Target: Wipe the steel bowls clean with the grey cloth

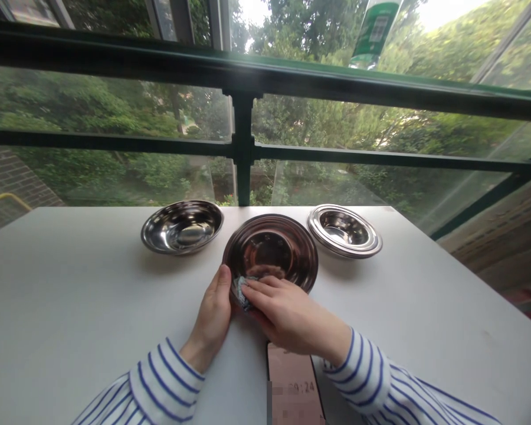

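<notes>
Three steel bowls stand in a row on a white table (71, 307). The middle bowl (272, 248) is nearest me and tilted toward me. My left hand (212, 319) grips its near-left rim, thumb up along the edge. My right hand (287, 313) lies over the near rim with fingers pressed together on a small grey-blue cloth (241, 290) held against the inside of the bowl. The left bowl (182, 226) and the right bowl (344, 230) stand untouched behind, one on each side.
A phone (292, 386) with a lit screen lies flat on the table under my right wrist. Behind the table runs a dark green railing (243, 147) with glass and trees beyond. The table's right edge falls away near a brick ledge (504, 236).
</notes>
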The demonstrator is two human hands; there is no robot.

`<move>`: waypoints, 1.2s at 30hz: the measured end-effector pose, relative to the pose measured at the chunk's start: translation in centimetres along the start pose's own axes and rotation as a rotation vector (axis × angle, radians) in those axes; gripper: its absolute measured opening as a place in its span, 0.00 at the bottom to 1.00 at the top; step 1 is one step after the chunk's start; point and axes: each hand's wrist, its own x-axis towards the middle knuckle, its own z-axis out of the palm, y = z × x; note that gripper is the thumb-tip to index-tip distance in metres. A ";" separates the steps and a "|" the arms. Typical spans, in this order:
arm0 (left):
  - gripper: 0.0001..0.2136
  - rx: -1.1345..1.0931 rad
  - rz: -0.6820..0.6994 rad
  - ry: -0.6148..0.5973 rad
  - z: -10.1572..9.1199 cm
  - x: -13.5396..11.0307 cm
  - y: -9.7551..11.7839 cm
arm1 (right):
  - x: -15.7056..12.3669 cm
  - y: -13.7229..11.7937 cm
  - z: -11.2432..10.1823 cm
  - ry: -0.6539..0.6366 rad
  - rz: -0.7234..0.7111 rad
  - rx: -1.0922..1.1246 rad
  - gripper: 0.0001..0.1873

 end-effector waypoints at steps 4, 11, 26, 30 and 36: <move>0.20 -0.021 -0.016 0.003 0.1 0.0 0.1 | -0.9 0.1 -1.0 -0.086 0.069 -0.105 0.15; 0.20 -0.050 -0.020 -0.024 0.1 -0.1 0.1 | 0.8 -0.4 1.5 0.072 0.044 -0.039 0.22; 0.22 -0.112 -0.125 0.008 0.3 0.2 1.2 | -1.4 0.2 -1.1 -0.089 0.090 -0.106 0.18; 0.21 -0.209 -0.167 -0.165 0.1 -0.1 1.6 | -1.6 0.6 -1.1 -0.093 0.090 -0.092 0.19; 0.21 -0.212 -0.158 -0.264 -0.4 -0.1 1.8 | -1.8 1.2 -1.0 -0.069 0.088 -0.041 0.20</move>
